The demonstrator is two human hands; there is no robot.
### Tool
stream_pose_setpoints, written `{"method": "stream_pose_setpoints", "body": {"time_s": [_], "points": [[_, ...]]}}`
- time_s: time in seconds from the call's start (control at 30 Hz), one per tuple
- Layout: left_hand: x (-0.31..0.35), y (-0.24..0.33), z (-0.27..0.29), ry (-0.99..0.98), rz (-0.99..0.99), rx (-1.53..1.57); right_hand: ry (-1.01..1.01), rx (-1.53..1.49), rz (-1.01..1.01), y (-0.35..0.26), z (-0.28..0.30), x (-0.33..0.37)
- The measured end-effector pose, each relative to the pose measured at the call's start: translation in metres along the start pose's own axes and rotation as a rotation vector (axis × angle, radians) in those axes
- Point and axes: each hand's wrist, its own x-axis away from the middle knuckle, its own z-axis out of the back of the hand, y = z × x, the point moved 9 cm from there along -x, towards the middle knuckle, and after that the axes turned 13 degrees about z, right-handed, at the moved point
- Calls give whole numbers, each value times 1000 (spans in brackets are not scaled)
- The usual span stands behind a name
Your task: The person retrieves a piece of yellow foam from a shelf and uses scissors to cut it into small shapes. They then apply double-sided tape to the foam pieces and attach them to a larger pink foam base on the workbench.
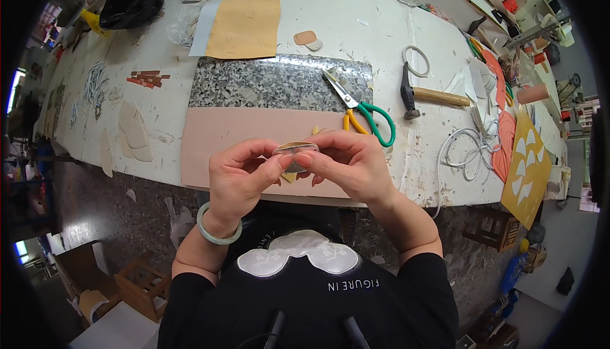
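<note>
Close in front of me, my left hand [240, 172] and my right hand [353, 166] pinch a small curved piece [296, 146] between thumbs and fingers. Its edge looks tan and its face greyish; the fingers hide much of it, so I cannot tell its exact kind. Both hands hover over a pink sheet [222, 130], which partly overlaps a speckled granite slab [254, 85]. Just beyond my right hand lie scissors [348, 100] with one green and one yellow handle, blades spread a little. A yellowish scrap [290, 177] shows below my fingertips.
Right of the scissors rest a hammer [438, 96], a pale ring [417, 61] and a coiled white cord [462, 152]. Tan sheet material [244, 18] lies behind the slab. Reddish strips [148, 79] and pale cut pieces [135, 131] are at left. A perforated yellow sheet [528, 187] overhangs the right edge.
</note>
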Motion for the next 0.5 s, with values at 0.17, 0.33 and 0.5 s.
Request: {"method": "stream_pose_setpoints", "body": {"time_s": [0.17, 0.33, 0.5], "points": [[-2, -5, 1, 11, 42, 6, 8, 88, 101, -6, -1, 1], [-8, -13, -5, -70, 128, 160, 23, 126, 158, -7, 2, 0], [-8, -10, -1, -60, 114, 65, -16, 112, 76, -3, 5, 2]]}}
